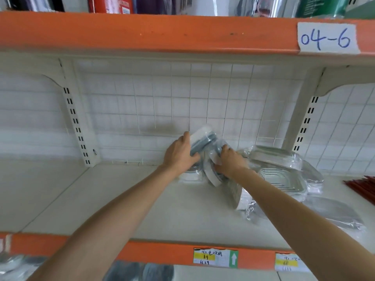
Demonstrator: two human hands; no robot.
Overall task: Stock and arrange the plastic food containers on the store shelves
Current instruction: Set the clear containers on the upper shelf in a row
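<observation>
Both arms reach deep onto a cream shelf (85,199). My left hand (179,154) grips a wrapped plastic container with a grey lid (200,139), tilted up against the wire grid back. My right hand (230,161) holds a second wrapped container (213,175) standing on edge just beside it. A further wrapped pack (236,192) leans below my right forearm. To the right lie clear wrapped containers (276,157) and a nested square set (281,180).
An orange shelf edge (162,254) with price labels (213,258) runs along the front. Another orange beam (142,33) with the tag "04-6" (326,38) is overhead. Red items (363,186) lie at the far right. The shelf's left half is bare.
</observation>
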